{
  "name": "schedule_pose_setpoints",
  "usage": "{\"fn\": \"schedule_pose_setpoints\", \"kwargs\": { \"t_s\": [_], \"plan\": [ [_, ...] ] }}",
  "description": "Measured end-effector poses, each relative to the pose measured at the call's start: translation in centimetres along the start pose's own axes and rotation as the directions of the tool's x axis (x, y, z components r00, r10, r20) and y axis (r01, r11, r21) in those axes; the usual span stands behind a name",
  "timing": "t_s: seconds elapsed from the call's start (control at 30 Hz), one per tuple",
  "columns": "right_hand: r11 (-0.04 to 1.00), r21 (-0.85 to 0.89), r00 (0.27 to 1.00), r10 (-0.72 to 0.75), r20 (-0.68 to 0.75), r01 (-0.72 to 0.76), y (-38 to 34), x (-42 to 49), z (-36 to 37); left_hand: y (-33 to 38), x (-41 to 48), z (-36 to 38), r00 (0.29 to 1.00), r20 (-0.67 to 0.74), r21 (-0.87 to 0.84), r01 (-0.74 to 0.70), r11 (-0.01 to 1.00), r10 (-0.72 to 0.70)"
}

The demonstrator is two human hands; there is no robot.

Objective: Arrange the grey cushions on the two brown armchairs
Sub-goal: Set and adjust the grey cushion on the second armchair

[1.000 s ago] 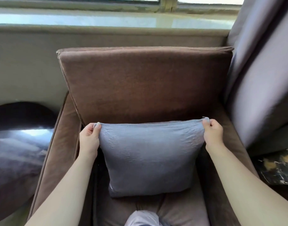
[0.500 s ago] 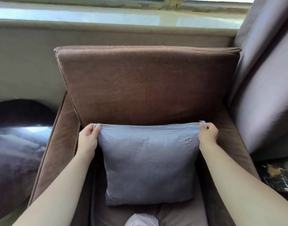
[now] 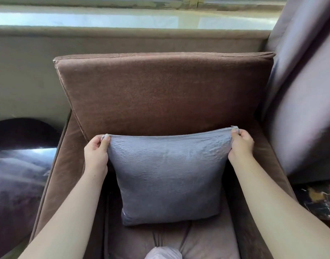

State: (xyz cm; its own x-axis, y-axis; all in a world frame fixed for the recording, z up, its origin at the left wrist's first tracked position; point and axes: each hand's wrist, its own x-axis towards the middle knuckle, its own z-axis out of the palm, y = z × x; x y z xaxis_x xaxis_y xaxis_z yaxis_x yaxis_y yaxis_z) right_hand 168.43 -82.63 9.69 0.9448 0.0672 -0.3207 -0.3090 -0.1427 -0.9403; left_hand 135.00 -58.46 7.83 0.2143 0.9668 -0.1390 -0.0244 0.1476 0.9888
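A grey square cushion [image 3: 169, 174] stands upright on the seat of a brown armchair [image 3: 160, 94], leaning toward its back cushion. My left hand [image 3: 96, 154] pinches the cushion's top left corner. My right hand [image 3: 240, 144] pinches the top right corner, slightly higher than the left. The cushion's lower edge rests on the brown seat [image 3: 207, 238]. Only this one armchair and one grey cushion are in view.
A grey curtain [image 3: 306, 90] hangs close along the armchair's right side. A glossy dark round table [image 3: 16, 165] stands to the left. A window ledge [image 3: 123, 19] runs behind the chair. A dark marbled surface [image 3: 321, 200] shows at lower right. A pale knee [image 3: 163, 253] shows at the bottom edge.
The cushion has been drawn slightly taller and its top right corner raised. Both hands keep their pinch on the top corners. The view has tilted a little.
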Motion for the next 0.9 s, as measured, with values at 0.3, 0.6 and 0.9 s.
{"fn": "schedule_pose_setpoints", "kwargs": {
  "t_s": [0.3,0.6,0.9],
  "plan": [
    [0.993,-0.025,0.989,0.115,0.090,-0.113,-0.4,0.6,0.4,0.8,1.4,0.4,0.994,-0.017,0.035,0.111,0.993,-0.111],
    [0.575,-0.592,0.817,-0.491,0.302,0.564,-2.4,-3.7,-1.7,1.6,-0.4,-3.3,0.987,0.019,-0.073,0.159,0.985,-0.158],
    [0.225,-0.312,0.366,-0.265,0.892,0.923,-1.6,-15.9,9.7,-8.8,-9.7,-5.4,0.865,-0.039,0.087,0.502,0.861,-0.500]
  ]
}}
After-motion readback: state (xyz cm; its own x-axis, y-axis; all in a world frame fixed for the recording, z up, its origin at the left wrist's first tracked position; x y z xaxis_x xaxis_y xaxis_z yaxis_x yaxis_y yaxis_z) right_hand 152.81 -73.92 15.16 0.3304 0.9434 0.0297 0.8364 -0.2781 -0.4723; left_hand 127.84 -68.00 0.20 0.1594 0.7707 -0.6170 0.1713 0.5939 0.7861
